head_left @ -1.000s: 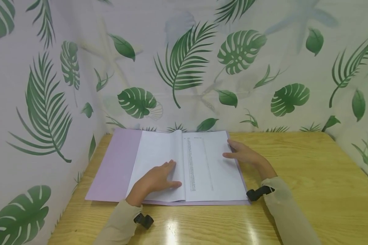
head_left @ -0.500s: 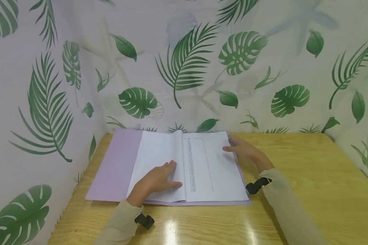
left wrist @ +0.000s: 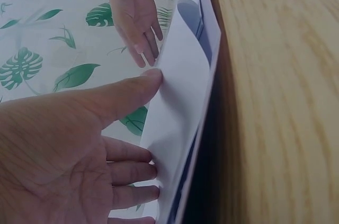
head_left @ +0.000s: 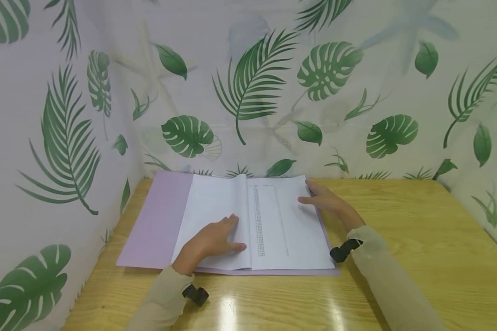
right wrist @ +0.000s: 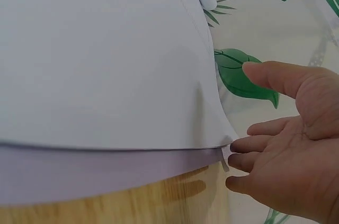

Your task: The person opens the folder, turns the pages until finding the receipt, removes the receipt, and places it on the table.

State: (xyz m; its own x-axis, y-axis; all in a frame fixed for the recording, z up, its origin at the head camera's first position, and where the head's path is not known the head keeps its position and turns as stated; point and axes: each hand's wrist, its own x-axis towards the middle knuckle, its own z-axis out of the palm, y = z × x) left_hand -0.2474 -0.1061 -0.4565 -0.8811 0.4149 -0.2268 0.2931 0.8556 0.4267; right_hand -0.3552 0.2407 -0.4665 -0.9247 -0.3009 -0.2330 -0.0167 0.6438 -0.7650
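Observation:
A light purple folder (head_left: 157, 225) lies open with white sheets inside. Its right page (head_left: 302, 234) bears a narrow column of small print, too small to read; the left page (head_left: 209, 200) looks blank and curves up beside the fold. My left hand (head_left: 215, 239) rests on that left page, thumb spread toward the fold; the left wrist view shows its fingertips (left wrist: 151, 173) against the paper. At the upper right corner of the right page is my right hand (head_left: 327, 202). In the right wrist view its fingertips (right wrist: 241, 144) meet the slightly lifted paper corner, with the thumb held apart.
The folder lies on a yellowish wooden table (head_left: 418, 239), near its back edge. Behind and to the left hangs a white cloth (head_left: 281, 151) printed with green leaves. Each wrist wears a small black camera, the right one (head_left: 345, 250) close to the folder's lower right corner.
My right hand dips slightly over the far edge of the right page, then its fingertips show again at the corner. The left hand stays in place on the left page.

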